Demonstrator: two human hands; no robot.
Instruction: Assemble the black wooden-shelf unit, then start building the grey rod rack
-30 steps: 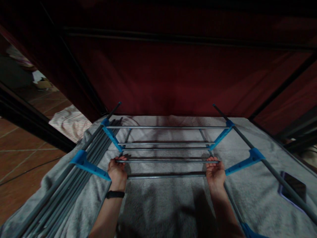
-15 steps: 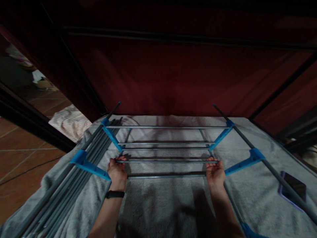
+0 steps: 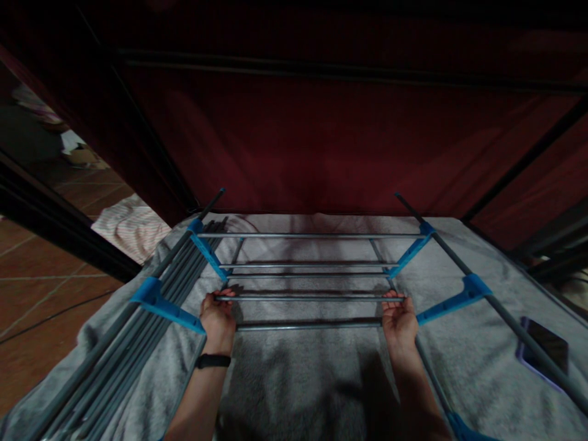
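A rack frame of grey metal tubes with blue plastic brackets lies before me. My left hand [image 3: 217, 315] holds one end of a loose-looking grey tube [image 3: 307, 299], its fingers curled under it. At the other end, my right hand [image 3: 398, 315] grips the same tube, palm up. The tube runs level between both hands, above a crossbar [image 3: 307, 326] of the frame. Beside my left hand is the near left blue bracket [image 3: 168, 309]; the near right blue bracket [image 3: 454, 300] sits beyond my right hand. Farther crossbars join the two far brackets.
Several grey tubes [image 3: 133, 349] lie in a bundle at the left on a grey blanket [image 3: 303, 367]. A phone [image 3: 544, 349] rests at the right, partly behind a side tube. A dark red panel [image 3: 312, 147] stands behind the rack. Striped cloth [image 3: 133, 226] lies on the tiled floor.
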